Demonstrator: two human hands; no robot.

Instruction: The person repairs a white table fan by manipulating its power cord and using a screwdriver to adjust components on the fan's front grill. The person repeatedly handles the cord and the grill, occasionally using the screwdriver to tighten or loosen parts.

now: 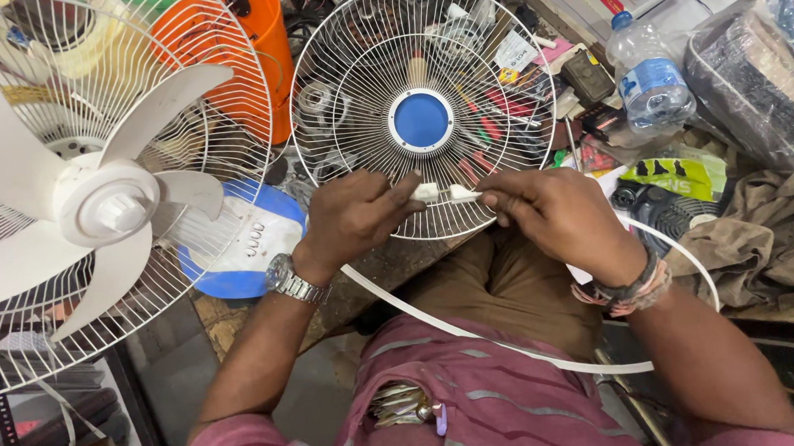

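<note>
Fan cut off at left edge

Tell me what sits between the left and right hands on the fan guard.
In the head view, the two white ring ends lie between the left hand and right hand, nearly meeting, in front of the white fan guard.

Both forearms reach forward from the bottom of the view and converge, the hands almost meeting at the middle. The left hand is turned palm down, knuckles up, fingers curled and thumb stretched toward the other hand, its fingertips pinched shut. A metal watch sits on its wrist. The right hand lies just beside it, back up, fingers bunched and pinched at the tips, which point at the left thumb. Cord bands circle the right wrist. Both elbows are bent and spread outward, with striped sleeves at the upper arms.
</note>
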